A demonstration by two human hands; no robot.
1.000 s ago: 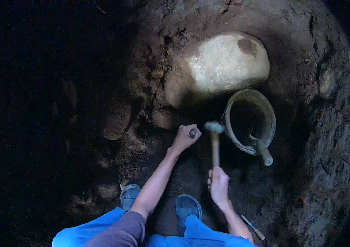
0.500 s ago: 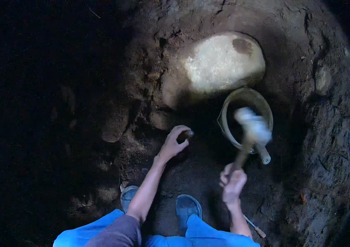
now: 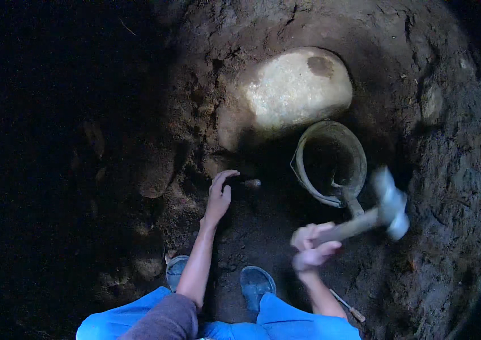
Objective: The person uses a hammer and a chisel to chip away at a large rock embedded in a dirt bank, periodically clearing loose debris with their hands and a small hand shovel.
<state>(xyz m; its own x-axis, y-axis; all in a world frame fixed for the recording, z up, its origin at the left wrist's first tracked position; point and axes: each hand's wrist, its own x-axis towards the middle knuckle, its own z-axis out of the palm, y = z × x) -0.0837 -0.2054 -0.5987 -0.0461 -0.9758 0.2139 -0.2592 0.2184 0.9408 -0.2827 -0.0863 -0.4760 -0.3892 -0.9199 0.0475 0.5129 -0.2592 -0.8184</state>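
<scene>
My right hand is wrapped round the handle of a hammer. Its pale metal head, blurred by motion, is to the right, just beyond the near side of a bucket. My left hand is open, fingers stretched and thumb apart, over the dark soil left of the bucket. Just right of its fingertips is a short, dark, rod-like piece with a rounded, lit end. Its other end is lost in shadow, and the hand appears apart from it.
A large pale stone is set in the earth beyond the bucket. A tool handle sticks out over the bucket's near rim. By my right forearm lies a thin tool with a wooden handle. A rough earth wall rises at the right.
My left hand has let go of the rod-like piece and drawn back left, its fingers opening. The hammer has swung right and nearer, away from over the bucket.
</scene>
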